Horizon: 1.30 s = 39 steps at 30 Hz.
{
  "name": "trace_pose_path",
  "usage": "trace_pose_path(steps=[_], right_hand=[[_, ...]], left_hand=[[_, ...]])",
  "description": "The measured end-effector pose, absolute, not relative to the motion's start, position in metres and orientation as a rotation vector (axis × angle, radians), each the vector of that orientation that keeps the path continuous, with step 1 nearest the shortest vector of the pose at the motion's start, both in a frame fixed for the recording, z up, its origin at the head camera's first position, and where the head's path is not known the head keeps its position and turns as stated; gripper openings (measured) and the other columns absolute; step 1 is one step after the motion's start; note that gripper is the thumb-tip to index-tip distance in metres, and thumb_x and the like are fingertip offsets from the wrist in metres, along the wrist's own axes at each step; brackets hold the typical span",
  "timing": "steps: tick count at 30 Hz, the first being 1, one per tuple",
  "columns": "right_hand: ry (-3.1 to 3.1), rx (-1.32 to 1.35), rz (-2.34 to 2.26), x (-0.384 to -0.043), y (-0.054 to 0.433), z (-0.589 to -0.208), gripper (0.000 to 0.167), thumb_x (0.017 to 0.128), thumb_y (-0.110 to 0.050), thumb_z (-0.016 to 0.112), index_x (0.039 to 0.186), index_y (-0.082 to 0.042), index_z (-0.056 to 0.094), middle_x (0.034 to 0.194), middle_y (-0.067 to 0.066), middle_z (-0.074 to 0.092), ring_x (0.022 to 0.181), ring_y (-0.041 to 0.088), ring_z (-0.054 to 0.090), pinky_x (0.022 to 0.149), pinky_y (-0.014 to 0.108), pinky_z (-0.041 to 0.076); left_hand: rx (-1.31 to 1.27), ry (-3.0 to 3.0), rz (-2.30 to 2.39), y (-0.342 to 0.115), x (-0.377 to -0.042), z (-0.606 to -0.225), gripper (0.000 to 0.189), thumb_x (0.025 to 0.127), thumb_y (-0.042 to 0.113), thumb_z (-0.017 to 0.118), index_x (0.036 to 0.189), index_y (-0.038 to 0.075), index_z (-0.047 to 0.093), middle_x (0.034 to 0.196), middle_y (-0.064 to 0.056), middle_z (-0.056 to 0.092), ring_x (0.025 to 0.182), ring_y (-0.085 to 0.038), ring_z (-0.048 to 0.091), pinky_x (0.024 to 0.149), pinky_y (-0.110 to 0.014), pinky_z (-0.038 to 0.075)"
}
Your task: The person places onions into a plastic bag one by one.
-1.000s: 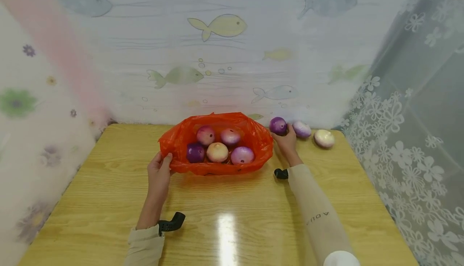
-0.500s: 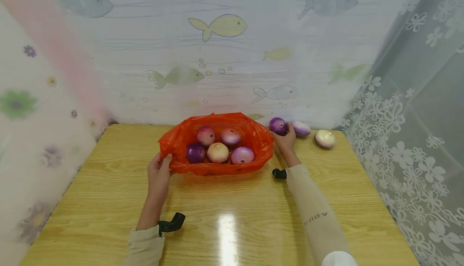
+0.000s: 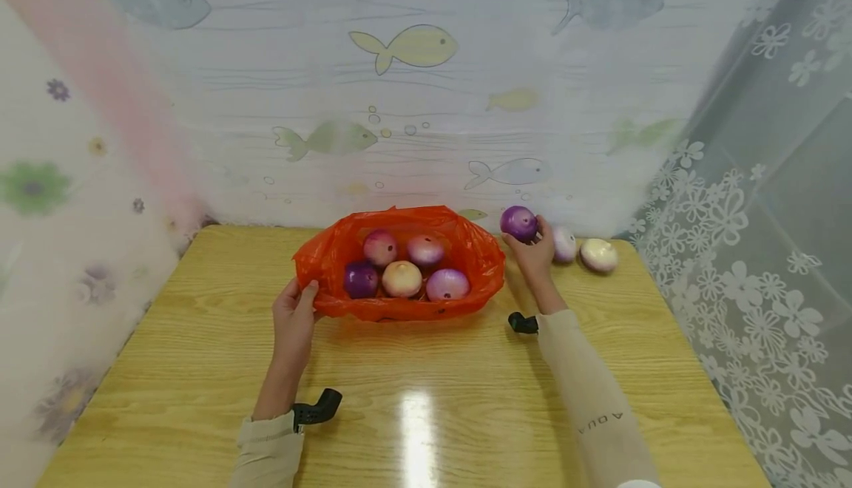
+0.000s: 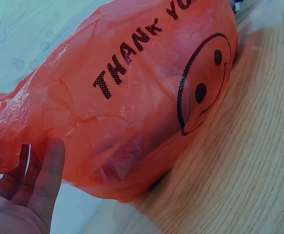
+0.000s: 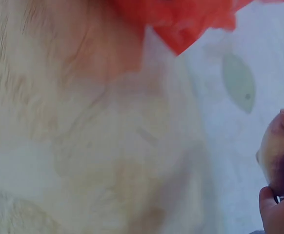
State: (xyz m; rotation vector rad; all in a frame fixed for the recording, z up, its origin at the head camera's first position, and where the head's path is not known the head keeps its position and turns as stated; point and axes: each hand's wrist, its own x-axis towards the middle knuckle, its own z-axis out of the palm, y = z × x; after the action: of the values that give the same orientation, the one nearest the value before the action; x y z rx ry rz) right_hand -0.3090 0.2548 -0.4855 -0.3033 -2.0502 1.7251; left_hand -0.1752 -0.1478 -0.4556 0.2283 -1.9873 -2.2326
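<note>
A red plastic bag (image 3: 482, 251) lies with its mouth spread wide, and several purple and pale onions (image 3: 401, 279) sit inside it. My left hand (image 3: 293, 322) pinches the left rim of the bag between thumb and fingers. In the left wrist view the bag's side (image 4: 132, 112) shows "THANK YOU" lettering and a smiling face. To the right of the bag, my right hand (image 3: 535, 255) grips a dark purple onion (image 3: 518, 223), raised over the table's back edge. Only part of that onion (image 5: 276, 156) shows in the right wrist view, between the fingers.
Just right of the right hand sits a pale purple onion (image 3: 563, 245), with a whitish onion (image 3: 598, 256) beyond it. The wooden table (image 3: 373, 399) ends against a cloth (image 3: 399, 103) printed with fish. A lace curtain (image 3: 759, 266) hangs on the right.
My right hand has lifted the dark purple onion slightly up and to the right. The pale purple onion beside it has turned and shifted right. My left hand keeps its grip on the bag.
</note>
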Motion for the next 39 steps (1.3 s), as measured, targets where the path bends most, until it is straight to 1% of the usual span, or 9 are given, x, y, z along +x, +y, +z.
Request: trace_pose_path(steps=[5, 12, 20, 23, 27, 29, 32, 35, 39], right_hand=[[-1.999, -0.227, 1.754, -0.303, 0.254, -0.469, 0.085, 0.082, -0.006, 0.083, 0.153, 0.003, 0.037, 0.150, 0.028, 0.042, 0.131, 0.041, 0.049, 0.113, 0.052, 0.043], [-1.957, -0.173, 1.745, -0.295, 0.248, -0.447, 0.085, 0.079, -0.007, 0.086, 0.152, -0.002, 0.042, 0.147, 0.021, 0.047, 0.124, 0.034, 0.054, 0.110, 0.049, 0.047], [-1.951, -0.084, 1.840, -0.256, 0.227, -0.398, 0.083, 0.080, 0.002, 0.082, 0.151, 0.002, 0.041, 0.148, 0.024, 0.044, 0.125, 0.033, 0.053, 0.108, 0.047, 0.049], [-1.953, -0.041, 1.862, -0.245, 0.219, -0.389, 0.082, 0.079, 0.005, 0.081, 0.151, 0.003, 0.041, 0.148, 0.024, 0.044, 0.124, 0.032, 0.052, 0.108, 0.047, 0.048], [-1.925, 0.044, 1.905, -0.239, 0.213, -0.390, 0.083, 0.079, 0.010, 0.079, 0.151, 0.003, 0.040, 0.149, 0.022, 0.042, 0.126, 0.031, 0.051, 0.110, 0.048, 0.046], [-1.920, 0.098, 1.913, -0.240, 0.211, -0.396, 0.083, 0.079, 0.012, 0.078, 0.152, 0.001, 0.040, 0.150, 0.019, 0.041, 0.127, 0.028, 0.051, 0.111, 0.045, 0.046], [-1.936, 0.202, 1.905, -0.240, 0.209, -0.406, 0.084, 0.078, 0.013, 0.079, 0.152, -0.001, 0.041, 0.152, 0.015, 0.042, 0.127, 0.024, 0.051, 0.109, 0.037, 0.048], [-1.984, 0.322, 1.872, -0.235, 0.203, -0.413, 0.082, 0.077, 0.012, 0.081, 0.149, -0.002, 0.045, 0.150, 0.014, 0.045, 0.124, 0.022, 0.053, 0.105, 0.027, 0.051], [-2.032, 0.459, 1.859, -0.226, 0.191, -0.419, 0.082, 0.075, 0.012, 0.083, 0.147, -0.001, 0.048, 0.148, 0.016, 0.049, 0.123, 0.021, 0.055, 0.102, 0.021, 0.051]], left_hand=[[0.227, -1.978, -2.243, -0.148, -0.175, -0.455, 0.039, 0.109, 0.025, 0.048, 0.144, 0.007, 0.052, 0.128, -0.002, 0.059, 0.103, -0.009, 0.066, 0.086, -0.019, 0.058], [0.218, -1.980, -2.241, -0.148, -0.175, -0.455, 0.039, 0.109, 0.026, 0.048, 0.144, 0.007, 0.052, 0.129, -0.003, 0.059, 0.104, -0.009, 0.065, 0.086, -0.019, 0.058], [0.203, -1.984, -2.229, -0.148, -0.173, -0.456, 0.040, 0.109, 0.026, 0.048, 0.144, 0.007, 0.052, 0.127, -0.002, 0.061, 0.104, -0.009, 0.066, 0.086, -0.019, 0.058], [0.199, -1.988, -2.223, -0.148, -0.173, -0.456, 0.039, 0.109, 0.026, 0.048, 0.144, 0.007, 0.053, 0.126, -0.002, 0.062, 0.103, -0.008, 0.067, 0.086, -0.019, 0.058], [0.190, -1.985, -2.220, -0.148, -0.173, -0.455, 0.039, 0.109, 0.025, 0.048, 0.143, 0.007, 0.053, 0.126, -0.002, 0.062, 0.103, -0.008, 0.067, 0.085, -0.019, 0.058], [0.189, -1.980, -2.222, -0.148, -0.173, -0.455, 0.039, 0.109, 0.025, 0.048, 0.143, 0.006, 0.053, 0.126, -0.002, 0.062, 0.103, -0.009, 0.067, 0.085, -0.020, 0.058], [0.193, -1.981, -2.225, -0.148, -0.173, -0.455, 0.039, 0.109, 0.025, 0.047, 0.143, 0.006, 0.053, 0.127, -0.002, 0.061, 0.104, -0.009, 0.066, 0.086, -0.019, 0.058], [0.208, -1.992, -2.222, -0.148, -0.172, -0.454, 0.039, 0.110, 0.026, 0.047, 0.143, 0.007, 0.053, 0.128, -0.002, 0.060, 0.105, -0.010, 0.065, 0.086, -0.019, 0.058], [0.215, -1.985, -2.231, -0.148, -0.172, -0.454, 0.039, 0.110, 0.026, 0.047, 0.143, 0.008, 0.053, 0.129, -0.002, 0.060, 0.106, -0.010, 0.065, 0.086, -0.019, 0.058]])
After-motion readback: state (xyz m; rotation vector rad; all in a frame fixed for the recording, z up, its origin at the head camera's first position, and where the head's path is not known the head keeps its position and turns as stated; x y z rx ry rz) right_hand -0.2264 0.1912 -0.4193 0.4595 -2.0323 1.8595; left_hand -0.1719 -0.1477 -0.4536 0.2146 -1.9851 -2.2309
